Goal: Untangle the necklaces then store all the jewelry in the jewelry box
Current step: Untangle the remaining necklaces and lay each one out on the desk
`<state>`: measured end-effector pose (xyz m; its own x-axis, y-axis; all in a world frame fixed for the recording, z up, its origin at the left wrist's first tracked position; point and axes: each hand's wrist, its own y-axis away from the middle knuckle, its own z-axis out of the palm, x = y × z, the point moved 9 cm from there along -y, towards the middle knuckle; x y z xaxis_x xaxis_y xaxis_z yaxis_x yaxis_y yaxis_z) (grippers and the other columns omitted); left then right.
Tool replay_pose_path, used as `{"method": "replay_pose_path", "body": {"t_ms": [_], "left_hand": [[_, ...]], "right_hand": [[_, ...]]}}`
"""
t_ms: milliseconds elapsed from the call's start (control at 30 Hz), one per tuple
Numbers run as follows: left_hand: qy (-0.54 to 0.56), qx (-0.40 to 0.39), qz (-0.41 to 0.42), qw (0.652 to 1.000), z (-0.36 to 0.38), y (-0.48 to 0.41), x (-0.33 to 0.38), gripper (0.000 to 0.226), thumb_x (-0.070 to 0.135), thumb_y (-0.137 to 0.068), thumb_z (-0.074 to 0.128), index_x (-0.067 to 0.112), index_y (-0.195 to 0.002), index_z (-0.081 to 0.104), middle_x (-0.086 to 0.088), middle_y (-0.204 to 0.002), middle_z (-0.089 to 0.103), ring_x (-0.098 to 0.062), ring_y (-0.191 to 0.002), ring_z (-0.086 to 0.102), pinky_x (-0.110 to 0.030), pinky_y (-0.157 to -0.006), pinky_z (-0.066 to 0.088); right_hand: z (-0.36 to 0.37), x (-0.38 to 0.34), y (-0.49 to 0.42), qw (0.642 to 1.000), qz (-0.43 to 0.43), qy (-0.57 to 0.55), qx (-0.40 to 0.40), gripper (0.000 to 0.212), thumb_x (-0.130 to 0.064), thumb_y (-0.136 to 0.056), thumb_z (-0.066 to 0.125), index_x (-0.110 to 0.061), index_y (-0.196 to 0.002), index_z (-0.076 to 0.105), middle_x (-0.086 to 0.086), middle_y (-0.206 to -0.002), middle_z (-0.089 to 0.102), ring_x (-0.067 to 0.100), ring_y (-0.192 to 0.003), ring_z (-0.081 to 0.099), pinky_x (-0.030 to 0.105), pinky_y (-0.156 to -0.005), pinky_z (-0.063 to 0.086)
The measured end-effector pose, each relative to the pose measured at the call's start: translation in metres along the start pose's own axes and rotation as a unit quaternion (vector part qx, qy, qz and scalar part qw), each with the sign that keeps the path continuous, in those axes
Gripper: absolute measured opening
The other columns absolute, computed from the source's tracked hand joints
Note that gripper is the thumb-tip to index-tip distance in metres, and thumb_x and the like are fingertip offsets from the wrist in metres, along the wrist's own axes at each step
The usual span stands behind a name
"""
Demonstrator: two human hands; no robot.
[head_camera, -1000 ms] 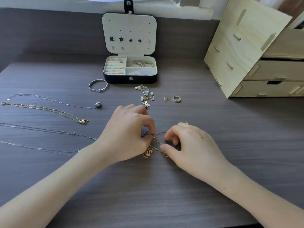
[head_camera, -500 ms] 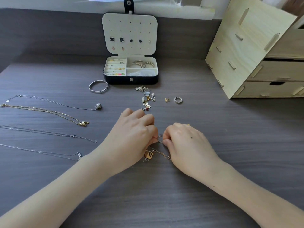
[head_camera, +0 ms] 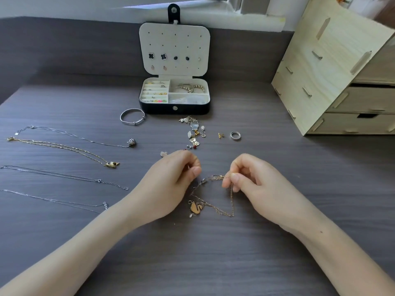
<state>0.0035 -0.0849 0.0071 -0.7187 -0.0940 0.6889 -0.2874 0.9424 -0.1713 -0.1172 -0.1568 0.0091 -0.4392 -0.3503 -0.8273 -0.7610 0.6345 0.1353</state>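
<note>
Head view: tangled necklaces [head_camera: 213,177] on the counter [head_camera: 277,167] are now stretched, hands pulled apart. Right hand [head_camera: 256,186] pinches the chain; left hand [head_camera: 171,184] is curled, grip unclear. Swan pendant [head_camera: 196,208] is uncovered. Open jewelry box [head_camera: 154,107] sits behind, wooden drawers [head_camera: 320,60] to the right.

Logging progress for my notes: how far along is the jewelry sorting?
Done: four necklaces lie separated and straight on the left of the table, and the open jewelry box already holds some pieces. In hand: left hand and right hand pinch the tangled swan necklace. Left: that tangle, the charm pile before the box, the bangle, the ring, and boxing every necklace.
</note>
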Motion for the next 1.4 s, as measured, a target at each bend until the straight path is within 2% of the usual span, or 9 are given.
{"method": "replay_pose_path", "body": {"t_ms": [167, 300, 467, 600, 700, 867, 967, 1200, 1400], "left_hand": [[0.104, -0.018, -0.029, 0.994, 0.003, 0.001, -0.003, 0.011, 0.03, -0.088, 0.042, 0.027, -0.079, 0.046, 0.02, -0.08, 0.065, -0.004, -0.072, 0.052, -0.02, -0.071, 0.041], [0.111, -0.004, -0.042, 0.993, 0.001, 0.002, -0.004, 0.018, 0.018, -0.097, 0.04, 0.024, -0.08, 0.042, 0.021, -0.073, 0.064, -0.006, -0.066, 0.051, -0.027, -0.07, 0.042], [0.088, 0.017, -0.045, 0.995, -0.001, 0.001, -0.002, 0.025, 0.01, -0.098, 0.041, 0.025, -0.078, 0.039, 0.019, -0.067, 0.06, -0.014, -0.061, 0.047, -0.034, -0.069, 0.041], [0.079, 0.024, -0.049, 0.995, -0.001, 0.001, -0.003, 0.023, 0.012, -0.098, 0.04, 0.024, -0.078, 0.039, 0.019, -0.064, 0.056, -0.008, -0.059, 0.043, -0.026, -0.062, 0.036], [0.068, 0.032, -0.056, 0.996, -0.001, 0.001, -0.005, 0.023, 0.013, -0.098, 0.04, 0.024, -0.078, 0.038, 0.019, -0.065, 0.056, -0.008, -0.061, 0.044, -0.023, -0.061, 0.034], [0.025, 0.049, -0.035, 0.998, 0.0, 0.002, 0.0, 0.026, 0.012, -0.098, 0.04, 0.027, -0.077, 0.034, 0.009, -0.059, 0.052, -0.01, -0.064, 0.047, -0.024, -0.062, 0.034], [0.003, 0.053, -0.033, 0.998, 0.0, 0.002, 0.002, 0.018, 0.013, -0.098, 0.039, 0.023, -0.083, 0.037, 0.01, -0.058, 0.049, -0.006, -0.061, 0.046, -0.02, -0.058, 0.032], [-0.013, 0.057, -0.029, 0.998, -0.001, 0.002, 0.006, 0.013, 0.013, -0.098, 0.039, 0.018, -0.086, 0.037, 0.01, -0.06, 0.048, -0.007, -0.056, 0.043, -0.03, -0.059, 0.028], [0.025, 0.075, -0.061, 0.995, -0.003, 0.002, -0.003, 0.016, 0.014, -0.099, 0.038, 0.019, -0.084, 0.038, 0.009, -0.058, 0.056, -0.011, -0.061, 0.047, -0.022, -0.059, 0.033]], "right_hand": [[-0.002, 0.004, 0.0, 0.969, 0.021, -0.244, -0.009, 0.021, 0.005, -0.092, 0.049, -0.008, -0.077, 0.049, -0.002, -0.062, 0.062, 0.011, -0.055, 0.042, 0.019, -0.051, 0.034], [0.003, 0.01, -0.003, 0.934, 0.06, -0.35, -0.037, 0.011, -0.009, -0.07, 0.055, -0.007, -0.079, 0.049, -0.002, -0.052, 0.047, 0.01, -0.047, 0.028, 0.019, -0.044, 0.021], [-0.002, 0.006, 0.0, 0.997, 0.028, -0.074, 0.016, 0.018, -0.027, -0.081, 0.072, -0.022, -0.094, 0.06, -0.009, -0.042, 0.032, 0.006, -0.04, 0.028, 0.013, -0.042, 0.025], [-0.001, -0.002, 0.002, 0.995, -0.023, 0.083, 0.049, 0.005, -0.031, -0.08, 0.071, -0.029, -0.081, 0.066, -0.012, -0.042, 0.042, 0.005, -0.045, 0.04, 0.015, -0.049, 0.031], [-0.002, -0.003, 0.0, 0.991, -0.042, 0.115, 0.057, 0.017, -0.03, -0.084, 0.066, -0.025, -0.068, 0.066, -0.011, -0.041, 0.041, 0.007, -0.045, 0.038, 0.016, -0.048, 0.029], [-0.006, -0.01, 0.001, 0.991, -0.034, -0.123, 0.027, 0.019, -0.022, -0.088, 0.06, -0.016, -0.071, 0.067, -0.013, -0.047, 0.052, 0.002, -0.042, 0.036, 0.01, -0.045, 0.029], [-0.005, -0.01, 0.0, 0.973, -0.034, -0.228, 0.011, 0.02, -0.031, -0.085, 0.065, -0.018, -0.07, 0.069, -0.012, -0.047, 0.04, 0.005, -0.045, 0.026, 0.016, -0.045, 0.021], [-0.007, -0.013, 0.0, 0.925, -0.036, -0.376, -0.033, 0.012, -0.025, -0.073, 0.065, -0.014, -0.068, 0.067, -0.007, -0.04, 0.029, 0.011, -0.045, 0.02, 0.018, -0.045, 0.025], [-0.015, -0.011, 0.0, 0.914, -0.035, -0.403, -0.014, 0.013, -0.015, -0.072, 0.061, -0.014, -0.058, 0.061, -0.002, -0.039, 0.029, 0.015, -0.048, 0.02, 0.02, -0.046, 0.026]]}}
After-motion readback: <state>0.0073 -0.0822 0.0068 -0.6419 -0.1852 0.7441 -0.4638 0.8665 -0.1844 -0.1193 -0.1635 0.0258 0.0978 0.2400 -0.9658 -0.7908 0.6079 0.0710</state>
